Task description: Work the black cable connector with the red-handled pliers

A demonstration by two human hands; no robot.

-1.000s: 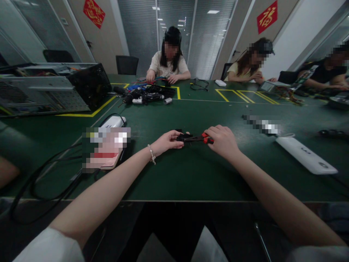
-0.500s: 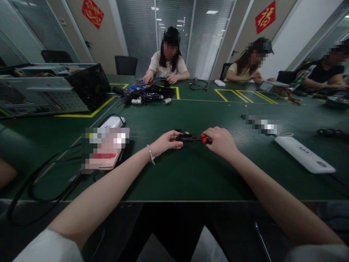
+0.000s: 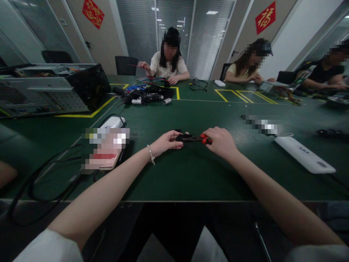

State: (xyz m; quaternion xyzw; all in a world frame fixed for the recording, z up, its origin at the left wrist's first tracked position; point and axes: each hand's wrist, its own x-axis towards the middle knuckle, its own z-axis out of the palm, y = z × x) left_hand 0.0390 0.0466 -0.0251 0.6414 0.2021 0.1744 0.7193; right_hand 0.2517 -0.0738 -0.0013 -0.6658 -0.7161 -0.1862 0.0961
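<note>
Green table [image 3: 188, 178], right hand [image 3: 221, 142] closed round red-handled pliers [image 3: 196, 139], crosswise, pointing leftward, left hand [image 3: 165, 142] pinching black part [image 3: 181, 138]

Co-worker [image 3: 169, 65] opp.: R hand [image 3: 145, 66] now raised vs. b4, w/ thin red wire [image 3: 132, 65].

Signs and markings

Right red sign [image 3: 265, 17], diamond, on right door [image 3: 247, 34]: gold character 福. Left red sign [image 3: 93, 14], diamond, on left door [image 3: 105, 45]: gold lettering, illegible. Right white device [image 3: 313, 160], on desk [image 3: 191, 178]: dark marking, unclear.
</note>
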